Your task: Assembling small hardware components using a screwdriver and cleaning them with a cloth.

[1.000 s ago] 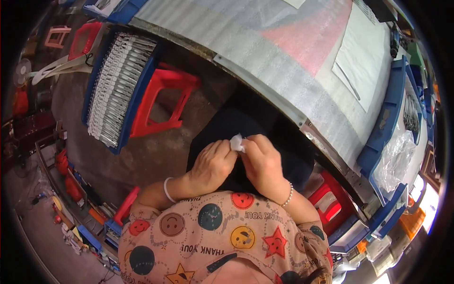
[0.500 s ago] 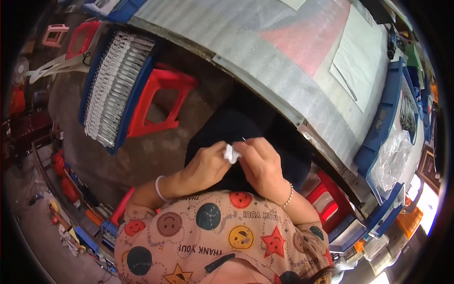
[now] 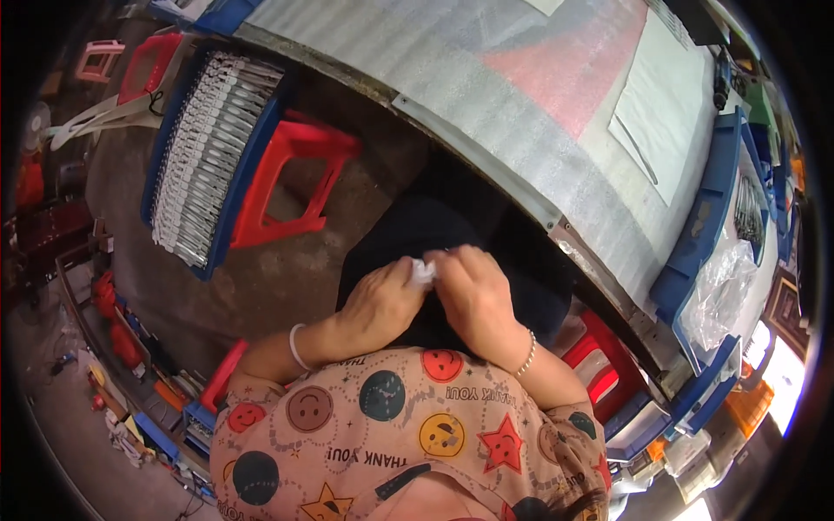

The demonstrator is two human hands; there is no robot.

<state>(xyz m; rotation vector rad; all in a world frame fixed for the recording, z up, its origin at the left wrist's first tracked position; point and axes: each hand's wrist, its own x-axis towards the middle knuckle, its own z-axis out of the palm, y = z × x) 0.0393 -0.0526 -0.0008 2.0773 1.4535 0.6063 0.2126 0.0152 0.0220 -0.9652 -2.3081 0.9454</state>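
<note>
Over my dark-clothed lap, my left hand [image 3: 380, 302] pinches a small crumpled white cloth or tissue [image 3: 422, 273] at its fingertips. My right hand [image 3: 476, 300] is closed right beside it, with its fingertips against the white piece. Anything else between the right fingers is hidden and smeared by motion. A bracelet of pale beads [image 3: 529, 352] is on my right wrist and a pale band [image 3: 299, 347] on my left.
At the left, a blue tray [image 3: 224, 201] packed with rows of slender silver metal pieces [image 3: 213, 165] rests on a red stool [image 3: 300, 187]. Ahead stands a sheet-covered worktable [image 3: 434, 65]. Blue bins [image 3: 695, 234], one with clear plastic [image 3: 723, 291], line its right side.
The white piece now shows less between my fingertips, and my right hand has shifted slightly left over it. My left hand has barely moved.
</note>
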